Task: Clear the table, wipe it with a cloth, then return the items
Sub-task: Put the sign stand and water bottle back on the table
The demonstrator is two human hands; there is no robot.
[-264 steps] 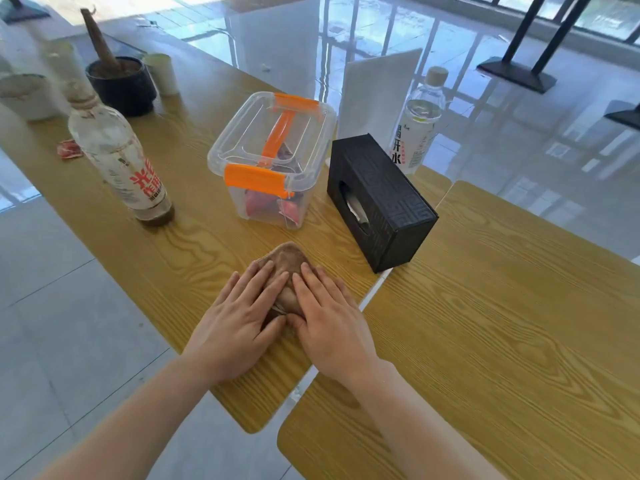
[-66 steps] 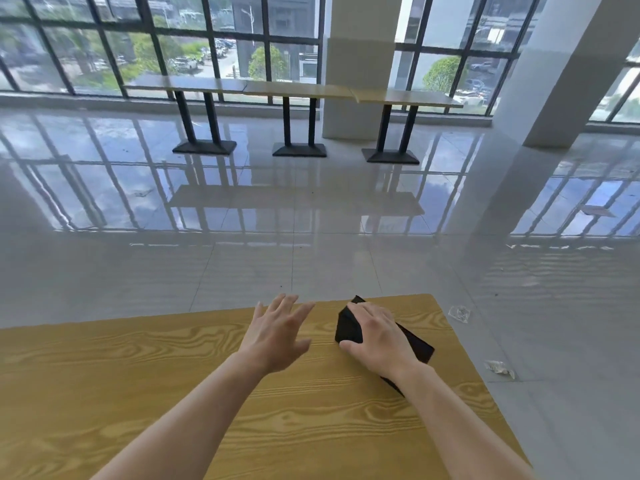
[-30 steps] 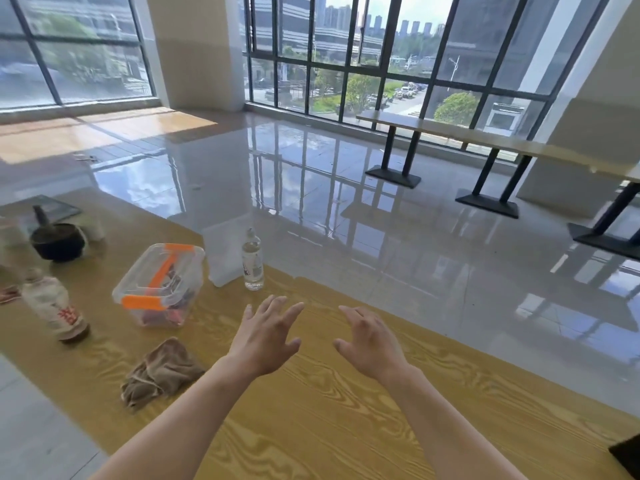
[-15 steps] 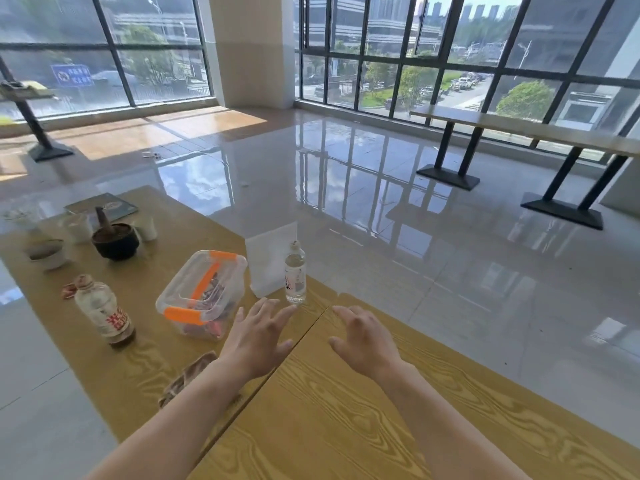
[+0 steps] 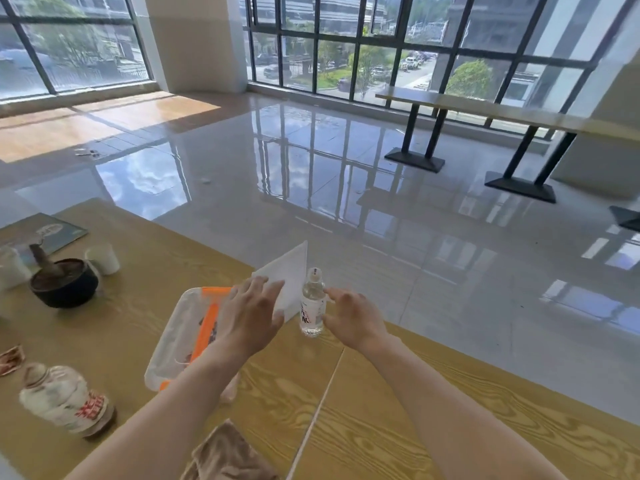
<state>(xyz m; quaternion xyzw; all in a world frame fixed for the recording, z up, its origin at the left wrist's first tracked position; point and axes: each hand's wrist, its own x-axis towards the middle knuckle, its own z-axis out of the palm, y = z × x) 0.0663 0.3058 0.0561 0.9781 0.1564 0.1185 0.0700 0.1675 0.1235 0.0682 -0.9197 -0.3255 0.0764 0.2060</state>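
Observation:
A small clear water bottle (image 5: pixel 312 308) stands upright near the far edge of the wooden table (image 5: pixel 138 317). My right hand (image 5: pixel 353 318) hovers just right of it, fingers loosely spread, holding nothing. My left hand (image 5: pixel 251 315) is open in the air over a clear plastic box with an orange handle (image 5: pixel 183 336) and in front of a white upright card (image 5: pixel 289 271). A crumpled brown cloth (image 5: pixel 228 455) lies at the near edge between my arms.
On the left stand a tea bottle with a red label (image 5: pixel 65 403), a black bowl with a pestle (image 5: pixel 64 285), a white cup (image 5: pixel 103 259), a booklet (image 5: pixel 38 232) and a small red wrapper (image 5: pixel 10 358). A second tabletop (image 5: pixel 450 410) adjoins on the right.
The view has swung back from the black box on the right table to the left table. Both hands have moved forward, close to the water bottle and the white card.

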